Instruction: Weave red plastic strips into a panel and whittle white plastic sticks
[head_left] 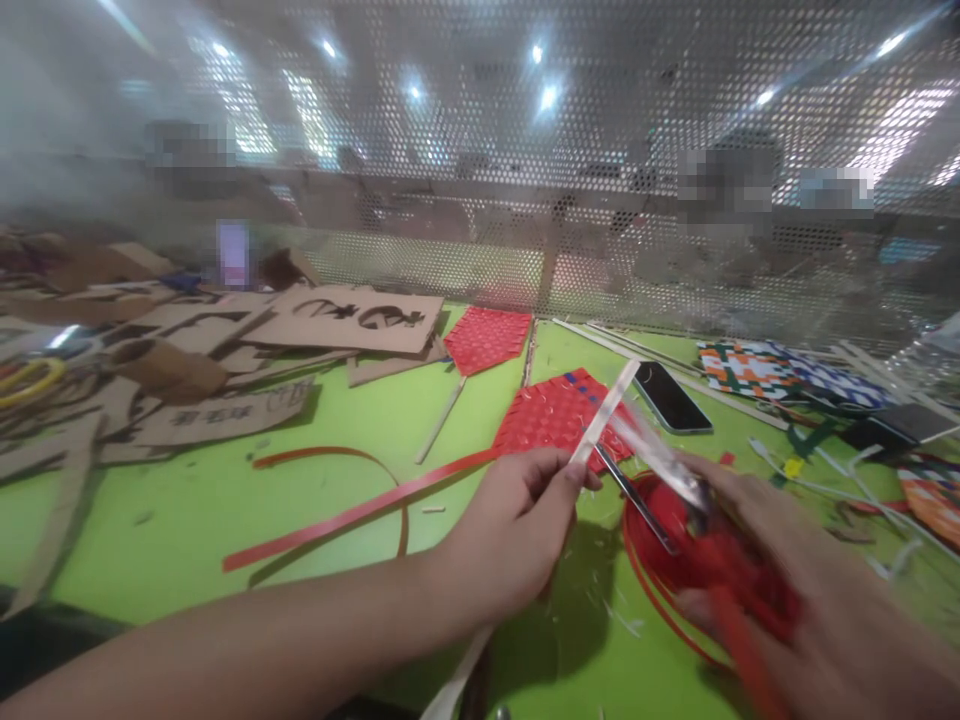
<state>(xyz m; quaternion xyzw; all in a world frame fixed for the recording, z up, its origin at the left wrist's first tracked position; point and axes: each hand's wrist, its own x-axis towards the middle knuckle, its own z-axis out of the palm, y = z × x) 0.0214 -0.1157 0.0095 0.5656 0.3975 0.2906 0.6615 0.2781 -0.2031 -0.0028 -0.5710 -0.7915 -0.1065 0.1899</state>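
My left hand (pixel 521 515) is closed, pinching a flat pale strip (pixel 611 405) that slants up and away from the thumb. My right hand (pixel 817 600), blurred by motion, grips scissors (pixel 634 495) with red handles. Their blades are spread apart, the tips close to the strip; whether they touch it I cannot tell. Behind my left hand lies a red woven piece (pixel 536 415) with a few blue squares. A coil of red strapping (pixel 636 545) lies beneath the scissors, partly hidden by my right hand. A loose red strip (pixel 360 510) extends left from behind my left hand.
A red woven pennant (pixel 487 340) on a stick and a phone (pixel 671 398) lie further back. Cut cardboard (pixel 352 318) is piled at left. Orange, green and white woven pieces (pixel 746 368) are at right. A perforated screen (pixel 450 200) borders the green table (pixel 300 510).
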